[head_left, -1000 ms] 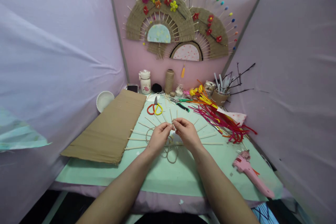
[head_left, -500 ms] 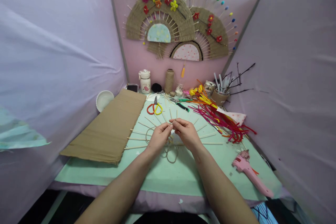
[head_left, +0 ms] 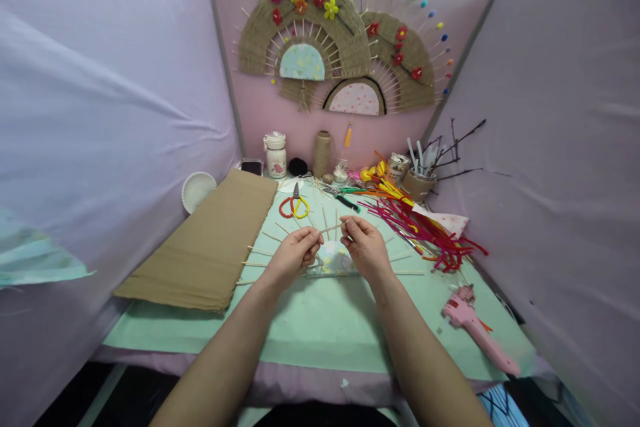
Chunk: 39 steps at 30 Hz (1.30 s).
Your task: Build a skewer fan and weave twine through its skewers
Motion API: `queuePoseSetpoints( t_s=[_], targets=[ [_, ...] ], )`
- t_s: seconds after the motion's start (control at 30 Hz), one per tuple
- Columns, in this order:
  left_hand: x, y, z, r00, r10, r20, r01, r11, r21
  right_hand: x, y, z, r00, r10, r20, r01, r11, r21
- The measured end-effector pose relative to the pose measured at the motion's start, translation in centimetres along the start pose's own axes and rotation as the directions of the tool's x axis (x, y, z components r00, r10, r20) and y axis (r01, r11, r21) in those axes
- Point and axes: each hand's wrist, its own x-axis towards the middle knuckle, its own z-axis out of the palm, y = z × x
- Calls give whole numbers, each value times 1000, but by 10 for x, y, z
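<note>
A short length of twine (head_left: 331, 229) is stretched between my two hands. My left hand (head_left: 296, 255) pinches one end, and my right hand (head_left: 366, 248) pinches the other, slightly higher. Below them on the table lies a half-round piece covered in pale flowered fabric (head_left: 336, 257). Thin wooden sticks (head_left: 256, 265) fan out from it to the left, right and back. My hands and wrists hide part of the sticks and part of the fabric piece.
A cardboard sheet (head_left: 210, 247) lies on the left. Scissors (head_left: 294, 205) and pliers (head_left: 347, 203) are behind the hands. To the right are pipe cleaners (head_left: 410, 227) and a pink glue gun (head_left: 480, 333). A twine spool (head_left: 323, 155) and jar (head_left: 275, 157) stand at the back.
My hands have moved apart from fingertips touching, drawing the twine out between them. The loops of twine that hung below are no longer seen there, and the fabric piece shows more.
</note>
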Motion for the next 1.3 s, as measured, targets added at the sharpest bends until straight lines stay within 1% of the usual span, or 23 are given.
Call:
queuePoseSetpoints(
  t_s=[0.1,0.2,0.33,0.5,0.6,0.67,0.73,0.77,0.83,0.9,0.97,1.03,1.13,1.23,1.3],
  targets=[
    [0,3,-2,999,26,-46,-31,994,-104,0,0,0,1000,11,2,-11,1000,-10],
    [1,5,-4,995,71,-75,-88,965,-246,-3,-1,3,999,38,5,-38,999,-27],
    [1,9,-8,986,121,-116,-157,913,-377,-9,0,10,991,114,65,-112,993,-30],
    [0,11,-7,983,122,-136,-173,862,-477,-17,7,18,952,257,168,-238,963,-125],
    [1,10,-5,988,121,-99,-155,844,-514,-20,10,20,922,309,233,-269,945,-187],
    [1,10,-4,987,142,-81,-163,848,-504,-20,12,18,911,311,271,-237,932,-273],
    [2,9,-5,984,157,-84,-178,855,-487,-17,11,16,929,262,262,-153,915,-372],
    [3,8,-5,984,152,-90,-176,860,-478,-16,11,14,948,215,237,-104,907,-407],
    [3,6,-5,991,108,-78,-132,883,-450,-13,9,12,981,104,166,-24,904,-427],
    [3,4,-5,998,43,-37,-54,917,-395,-11,7,10,992,40,123,13,915,-403],
    [3,1,-4,1000,-26,16,30,946,-322,-10,5,9,988,36,149,25,921,-388],
    [3,-3,-2,996,-74,46,84,963,-255,-10,4,7,981,44,189,37,914,-404],
    [2,-7,1,996,-87,18,89,982,-165,-10,3,5,979,-18,203,116,870,-480],
    [3,-9,1,996,-93,-9,92,992,-90,-9,3,2,973,-103,206,206,793,-573],
    [3,-10,0,993,-116,-8,115,991,-64,-8,3,1,966,-120,227,237,757,-609]
  ],
)
